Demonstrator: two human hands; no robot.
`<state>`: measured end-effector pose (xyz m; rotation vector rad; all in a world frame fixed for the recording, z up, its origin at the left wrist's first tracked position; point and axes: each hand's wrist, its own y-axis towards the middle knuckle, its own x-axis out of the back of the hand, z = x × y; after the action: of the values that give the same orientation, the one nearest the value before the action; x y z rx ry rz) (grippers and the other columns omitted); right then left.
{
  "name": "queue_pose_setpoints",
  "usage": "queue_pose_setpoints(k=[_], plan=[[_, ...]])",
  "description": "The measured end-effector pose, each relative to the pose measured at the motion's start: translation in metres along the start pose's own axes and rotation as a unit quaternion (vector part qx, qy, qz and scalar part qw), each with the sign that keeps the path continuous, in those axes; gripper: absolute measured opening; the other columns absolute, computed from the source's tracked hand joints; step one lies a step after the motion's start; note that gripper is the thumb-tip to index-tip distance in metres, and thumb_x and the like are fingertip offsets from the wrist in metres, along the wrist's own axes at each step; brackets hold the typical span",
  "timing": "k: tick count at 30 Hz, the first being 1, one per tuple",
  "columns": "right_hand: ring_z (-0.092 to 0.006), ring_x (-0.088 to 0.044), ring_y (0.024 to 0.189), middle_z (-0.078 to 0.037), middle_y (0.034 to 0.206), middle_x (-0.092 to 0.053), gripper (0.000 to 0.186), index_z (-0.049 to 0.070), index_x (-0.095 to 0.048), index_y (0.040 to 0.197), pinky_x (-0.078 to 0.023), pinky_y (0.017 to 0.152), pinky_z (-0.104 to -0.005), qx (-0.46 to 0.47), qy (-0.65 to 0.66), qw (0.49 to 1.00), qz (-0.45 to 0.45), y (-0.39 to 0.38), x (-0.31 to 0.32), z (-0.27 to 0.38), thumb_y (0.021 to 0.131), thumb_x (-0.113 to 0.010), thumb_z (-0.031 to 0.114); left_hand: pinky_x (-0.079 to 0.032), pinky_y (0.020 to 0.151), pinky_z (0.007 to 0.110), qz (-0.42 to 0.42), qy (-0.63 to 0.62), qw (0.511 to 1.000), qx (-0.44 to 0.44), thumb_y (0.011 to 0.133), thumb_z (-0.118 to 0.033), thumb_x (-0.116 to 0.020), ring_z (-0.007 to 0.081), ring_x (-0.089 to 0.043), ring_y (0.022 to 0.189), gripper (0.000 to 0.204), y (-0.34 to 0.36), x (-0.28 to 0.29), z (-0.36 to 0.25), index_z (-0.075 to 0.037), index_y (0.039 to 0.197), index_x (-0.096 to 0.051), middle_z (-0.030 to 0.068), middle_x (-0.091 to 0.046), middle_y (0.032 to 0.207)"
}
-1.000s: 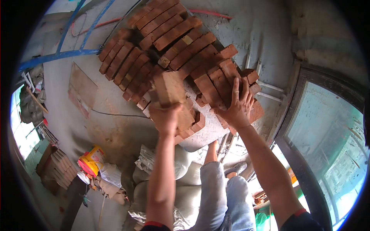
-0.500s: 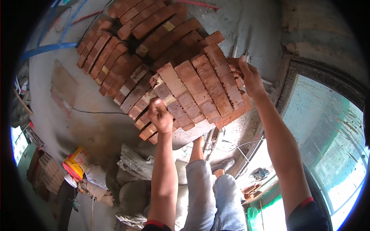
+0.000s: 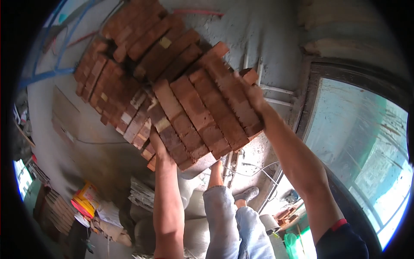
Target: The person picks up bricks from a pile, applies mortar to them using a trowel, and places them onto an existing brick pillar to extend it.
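A row of red bricks [image 3: 207, 112], lying side by side and tightly packed, is clasped between my two hands. My left hand [image 3: 158, 143] presses against its left side, with most of the fingers hidden among the bricks. Against the right side is my right hand [image 3: 255, 98], slightly blurred, its fingers partly hidden behind the outermost brick. A loose brick [image 3: 249, 76] shows just beyond that hand. The larger brick stack [image 3: 112, 82] spreads behind and to the left of the row, with a few pale-marked bricks in it.
Blue metal bars [image 3: 47, 75] stand at the far left. On the right is a dark-framed glass pane [image 3: 345, 129]. White pipes [image 3: 276, 95] run along the wall. A yellow and red bucket [image 3: 86, 200] and filled sacks [image 3: 189, 235] lie at the lower left and by my legs.
Both hands have closed in on the sides of the brick row, and the gaps between its bricks have narrowed. The row sits further left and lower in view; the view has shifted too.
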<state>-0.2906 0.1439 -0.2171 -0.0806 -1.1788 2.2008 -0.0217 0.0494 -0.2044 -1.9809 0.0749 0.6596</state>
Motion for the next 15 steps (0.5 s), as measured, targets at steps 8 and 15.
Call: queue_pose_setpoints(k=[8,15], plan=[[-0.0207,-0.054,0.115,-0.008,0.125,-0.060,0.046,0.008,-0.057,0.131,-0.042,0.100,-0.0347,-0.028,0.058,0.995,0.073,-0.118,0.075,-0.109,0.098,-0.047,0.039,-0.042,0.106,0.045,-0.117,0.205,0.943,0.234,0.096,-0.059,-0.031,0.0331,-0.046,0.128,0.068,-0.166,-0.065,0.051,-0.011,0.145,-0.038,0.0092,-0.042,0.145],[-0.0176,-0.051,0.121,-0.005,0.132,-0.057,0.045,0.008,-0.053,0.136,-0.037,0.107,-0.0340,-0.037,0.350,0.934,0.065,-0.400,0.173,-0.161,0.102,-0.044,0.035,-0.041,0.107,0.045,0.197,0.198,0.925,0.259,0.098,-0.056,-0.028,0.0294,-0.047,0.128,0.066,-0.311,0.004,0.127,-0.011,0.146,-0.036,0.0081,-0.041,0.146]])
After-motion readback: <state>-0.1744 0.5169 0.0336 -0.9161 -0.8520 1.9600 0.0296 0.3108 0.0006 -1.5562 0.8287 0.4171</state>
